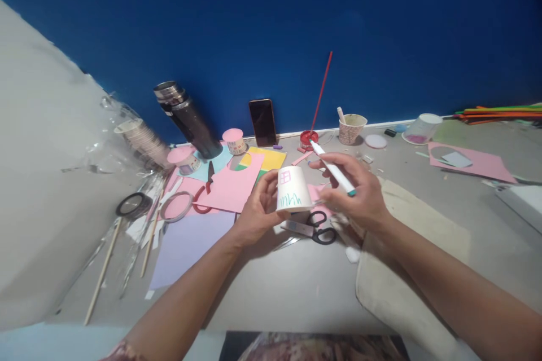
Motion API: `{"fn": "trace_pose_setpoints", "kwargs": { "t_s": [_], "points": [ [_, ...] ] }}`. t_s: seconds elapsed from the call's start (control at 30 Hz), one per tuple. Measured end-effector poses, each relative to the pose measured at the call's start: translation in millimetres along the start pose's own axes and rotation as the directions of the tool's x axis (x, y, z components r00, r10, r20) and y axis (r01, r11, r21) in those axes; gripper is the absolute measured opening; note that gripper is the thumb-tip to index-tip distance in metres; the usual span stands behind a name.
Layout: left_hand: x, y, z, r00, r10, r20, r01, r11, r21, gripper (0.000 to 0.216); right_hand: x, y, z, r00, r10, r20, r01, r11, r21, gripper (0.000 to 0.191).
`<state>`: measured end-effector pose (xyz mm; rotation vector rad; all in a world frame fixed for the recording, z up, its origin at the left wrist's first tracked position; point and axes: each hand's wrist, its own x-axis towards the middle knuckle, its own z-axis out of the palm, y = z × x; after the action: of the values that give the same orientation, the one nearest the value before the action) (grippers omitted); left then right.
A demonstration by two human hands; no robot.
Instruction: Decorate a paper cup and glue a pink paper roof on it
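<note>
Clock positions are centred on the inverted white paper cup point(295, 187), held above the table point(305, 293). The left hand point(256, 213), at 8 o'clock, grasps it with the thumb near the lower rim. The right hand point(359, 194), at 3 o'clock, grips a white marker point(336, 172); its narrow green end points towards 11 o'clock from that hand, apart from the cup.

Possible faults and causes:

1. Smudging: left fingers sliding over the green strokes point(291, 201) could drag ink. Whether the ink is dry cannot be told.
2. Denting: excess squeeze from the left hand could buckle the wall.
3. Stray marking: a slip of the cup during contact could run a line across the pink window drawing point(285, 177).
4. Snagging: lowering either hand carelessly could catch the black-handled scissors point(315, 232) at 5 o'clock.
5. Tipping: reaching forward could knock the red stick point(322, 90), standing at the small red container point(305, 139) at 1 o'clock.
</note>
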<state>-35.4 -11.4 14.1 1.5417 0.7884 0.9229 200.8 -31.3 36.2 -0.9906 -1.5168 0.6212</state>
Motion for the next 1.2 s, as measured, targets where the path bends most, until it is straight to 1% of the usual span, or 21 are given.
{"fn": "trace_pose_setpoints", "kwargs": {
  "t_s": [0.07, 0.1, 0.17, 0.27, 0.33, 0.4, 0.43, 0.5, 0.57, 0.6, 0.63, 0.67, 0.73, 0.8, 0.87, 0.93, 1.07, 1.2],
  "points": [
    [-1, 1, 2, 1.0, -0.029, 0.013, 0.029, 0.999, -0.039, 0.089, 1, 3, 0, 0.993, -0.014, 0.117, 0.021, 0.998, -0.052, 0.069],
    [-1, 0, 2, 0.999, -0.032, 0.014, 0.033, 0.998, -0.051, 0.091, 1, 4, 0, 0.988, -0.025, 0.155, 0.037, 0.997, -0.072, 0.077],
    [-1, -1, 1, 0.999, -0.025, 0.025, 0.027, 0.998, -0.056, 0.092, 1, 5, -1, 0.979, -0.053, 0.197, 0.078, 0.99, -0.12, 0.082],
    [-1, 0, -6, 0.997, 0.032, 0.07, -0.032, 0.999, -0.002, 0.09, 0, 7, -1, 0.97, -0.1, 0.224, 0.144, 0.971, -0.191, 0.078],
    [-2, 3, -12, 0.993, 0.074, 0.094, -0.084, 0.991, 0.104, 0.097, 0, 10, -1, 0.959, -0.134, 0.25, 0.197, 0.949, -0.245, 0.078],
    [-3, 8, -17, 0.992, 0.081, 0.101, -0.106, 0.956, 0.272, 0.102, -1, 14, 0, 0.944, -0.166, 0.285, 0.252, 0.921, -0.298, 0.08],
    [-4, 11, -18, 0.992, 0.075, 0.102, -0.107, 0.926, 0.363, 0.1, -1, 16, 1, 0.935, -0.179, 0.306, 0.277, 0.907, -0.317, 0.082],
    [-4, 17, -18, 0.992, 0.078, 0.102, -0.119, 0.854, 0.506, 0.09, -2, 19, 2, 0.918, -0.19, 0.347, 0.311, 0.889, -0.336, 0.084],
    [-4, 21, -16, 0.991, 0.093, 0.098, -0.132, 0.808, 0.575, 0.082, -2, 19, 3, 0.913, -0.186, 0.364, 0.313, 0.891, -0.33, 0.086],
    [-3, 22, -15, 0.991, 0.099, 0.086, -0.131, 0.8, 0.586, 0.079, -1, 17, 2, 0.916, -0.186, 0.354, 0.306, 0.897, -0.319, 0.086],
    [-3, 22, -14, 0.993, 0.101, 0.068, -0.122, 0.799, 0.589, 0.077, -1, 15, 1, 0.925, -0.19, 0.33, 0.295, 0.905, -0.306, 0.082],
    [-2, 22, -13, 0.994, 0.102, 0.047, -0.11, 0.801, 0.588, 0.075, -1, 12, 0, 0.936, -0.198, 0.29, 0.283, 0.914, -0.29, 0.074],
    [-1, 20, -14, 0.994, 0.106, 0.004, -0.089, 0.81, 0.579, 0.073, -1, 5, -2, 0.954, -0.239, 0.183, 0.281, 0.926, -0.251, 0.054],
    [0, 17, -16, 0.994, 0.105, -0.023, -0.075, 0.826, 0.559, 0.073, -1, -2, -3, 0.951, -0.292, 0.102, 0.307, 0.93, -0.201, 0.037],
    [1, 15, -18, 0.995, 0.092, -0.042, -0.056, 0.843, 0.535, 0.075, -3, -7, -2, 0.938, -0.339, 0.077, 0.347, 0.928, -0.138, 0.026],
    [1, 13, -19, 0.995, 0.081, -0.056, -0.041, 0.857, 0.513, 0.076, -5, -9, -1, 0.929, -0.36, 0.084, 0.367, 0.926, -0.09, 0.017],
    [1, 13, -20, 0.995, 0.065, -0.074, -0.021, 0.875, 0.485, 0.076, -8, -9, 0, 0.93, -0.359, 0.074, 0.363, 0.93, -0.052, 0.012],
    [2, 13, -21, 0.995, 0.06, -0.075, -0.018, 0.881, 0.472, 0.076, -9, -9, -1, 0.952, -0.303, 0.04, 0.305, 0.95, -0.069, 0.01]
  ]
}}
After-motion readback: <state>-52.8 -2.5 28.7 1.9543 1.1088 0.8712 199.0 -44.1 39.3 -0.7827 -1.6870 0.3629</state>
